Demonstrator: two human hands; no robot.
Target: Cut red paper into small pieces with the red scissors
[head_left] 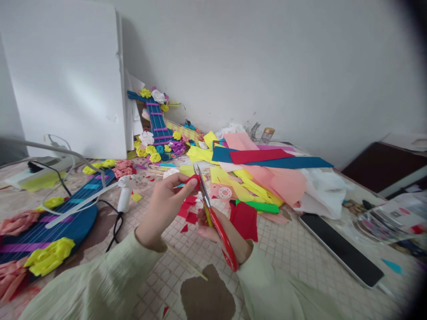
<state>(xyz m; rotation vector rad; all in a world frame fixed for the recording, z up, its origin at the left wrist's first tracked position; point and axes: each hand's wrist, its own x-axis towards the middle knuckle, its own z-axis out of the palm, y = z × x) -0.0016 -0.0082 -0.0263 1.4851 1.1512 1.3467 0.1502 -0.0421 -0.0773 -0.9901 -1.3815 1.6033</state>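
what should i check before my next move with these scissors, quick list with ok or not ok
1. Scissors secure in the right hand: ok, held around the handles.
2. Red piece secure in the left hand: ok, pinched at the fingertips.
3. Blades clear of left fingertips: cannot tell, they look very close.
4. White glue gun away from both hands: ok, apart on the left.
5. Area around the hands free of scraps: not ok, red scraps lie there.
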